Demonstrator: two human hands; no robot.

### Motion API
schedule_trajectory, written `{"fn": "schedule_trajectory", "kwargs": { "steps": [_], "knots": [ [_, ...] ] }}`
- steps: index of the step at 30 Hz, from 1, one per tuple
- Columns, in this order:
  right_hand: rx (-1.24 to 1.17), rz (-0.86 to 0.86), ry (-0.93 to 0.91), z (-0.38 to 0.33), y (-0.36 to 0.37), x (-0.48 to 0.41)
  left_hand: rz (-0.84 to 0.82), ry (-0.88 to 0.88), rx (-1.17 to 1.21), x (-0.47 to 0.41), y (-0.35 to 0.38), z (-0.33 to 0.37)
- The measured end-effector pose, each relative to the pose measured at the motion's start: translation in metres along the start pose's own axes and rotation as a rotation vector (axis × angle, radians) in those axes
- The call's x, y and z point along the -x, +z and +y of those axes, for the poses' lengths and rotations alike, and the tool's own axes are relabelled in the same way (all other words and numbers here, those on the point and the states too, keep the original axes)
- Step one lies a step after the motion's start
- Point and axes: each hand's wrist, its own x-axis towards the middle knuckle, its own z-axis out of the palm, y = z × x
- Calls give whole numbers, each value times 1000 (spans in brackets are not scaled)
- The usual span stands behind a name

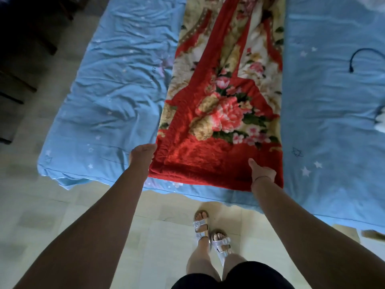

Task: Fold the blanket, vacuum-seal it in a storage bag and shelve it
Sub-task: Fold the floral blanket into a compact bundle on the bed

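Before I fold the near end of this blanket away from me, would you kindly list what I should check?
1. Left hand grips the near left corner of the blanket: ok.
2. Right hand pinches the near edge, thumb on top: ok.
3. Blanket lies as one long strip on the blue sheet: ok.
4. Far end squared: cannot tell, it runs out of frame.
5. Black cable lies apart from the blanket: ok.
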Motion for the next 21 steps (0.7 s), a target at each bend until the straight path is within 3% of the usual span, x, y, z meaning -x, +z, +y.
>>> {"fn": "schedule_trajectory", "kwargs": {
  "steps": [5, 12, 21],
  "knots": [
    [19, -300, -250, -32, 13, 50, 6, 140, 23, 39, -17, 10],
    [83, -566, -545, -60, 32, 127, 40, 284, -21, 113, -59, 5],
    [197, -863, -836, -50, 90, 273, 170, 321, 70, 166, -191, 6]
  ]
}}
